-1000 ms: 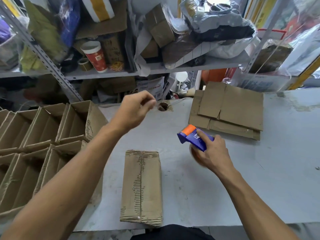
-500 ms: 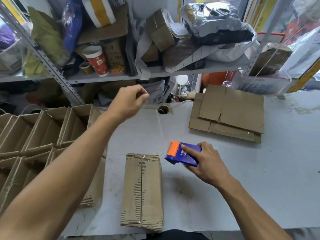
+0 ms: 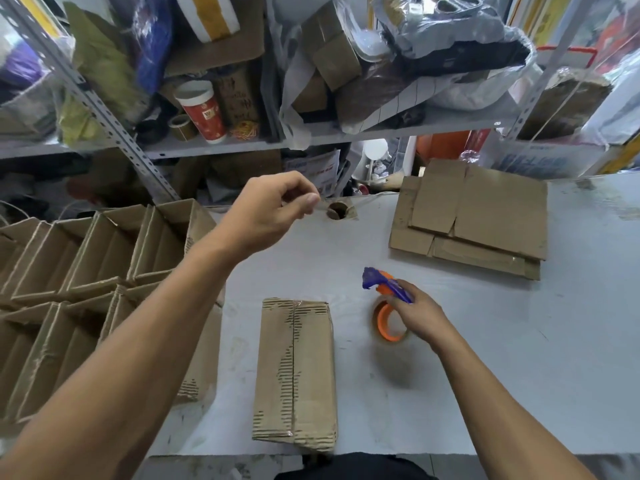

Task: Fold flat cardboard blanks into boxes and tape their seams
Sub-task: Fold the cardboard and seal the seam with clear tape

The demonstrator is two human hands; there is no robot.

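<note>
Right hand (image 3: 420, 315) gripping tape dispenser (image 3: 384, 289), left hand (image 3: 266, 213) seemingly pinching tape

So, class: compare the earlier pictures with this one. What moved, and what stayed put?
The right hand has tilted the tape dispenser up, baring its orange roll. The left hand stays raised, fingers pinched. The folded box and flat blanks have not moved.

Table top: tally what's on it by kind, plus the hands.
Folded box: 1
Stack of flat cardboard blanks: 1 (sheet count unclear)
Tape dispenser: 1, gripped by the right hand
Hands: 2, the left hand pinching a clear tape end
Total: 5
</note>
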